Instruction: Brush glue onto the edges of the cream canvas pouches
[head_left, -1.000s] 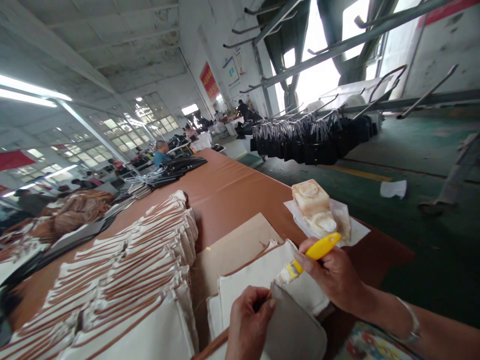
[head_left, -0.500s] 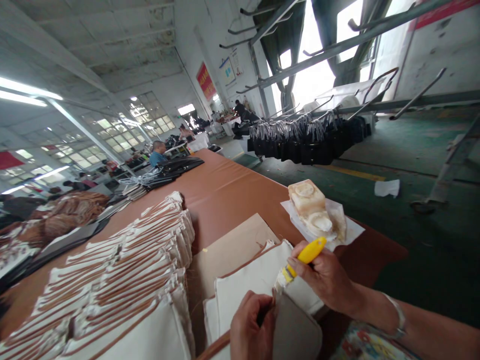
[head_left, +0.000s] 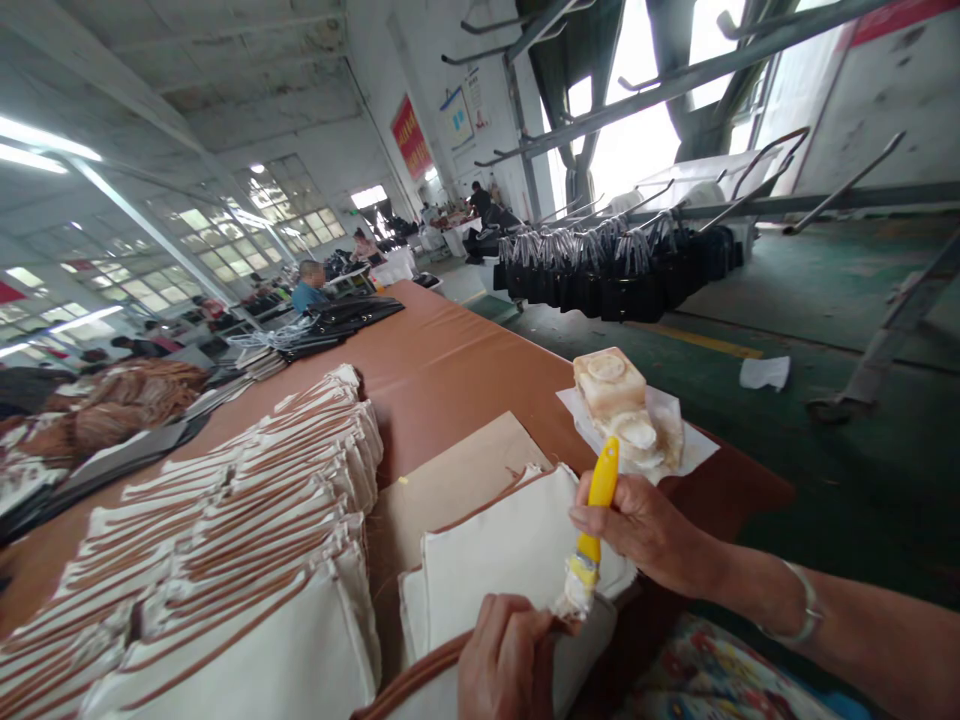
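My right hand [head_left: 637, 525] is closed around the yellow handle of a paintbrush [head_left: 602, 480]. White paste coats its bristles, which touch the edge of a white panel with brown trim [head_left: 435, 665]. My left hand [head_left: 504, 650] grips that panel near the brush tip; its fingertips are partly hidden. Under and beyond it lie more white panels [head_left: 495, 560] on a sheet of brown cardboard [head_left: 450, 470]. A paste-crusted container [head_left: 609, 380] stands on white paper [head_left: 694, 445] behind my right hand.
Rows of stacked white, brown-edged panels [head_left: 247, 570] cover the left of the brown table [head_left: 450, 350]. Black pieces [head_left: 337, 325] lie farther back. Beyond the right edge stands a metal rack [head_left: 660, 110] with hanging black bags [head_left: 622, 280]. A person [head_left: 307, 287] sits in the background.
The brush has swung more upright, and its bristles have moved lower along the panel's edge. My left hand has turned, with more of the brown-trimmed panel showing beside it.
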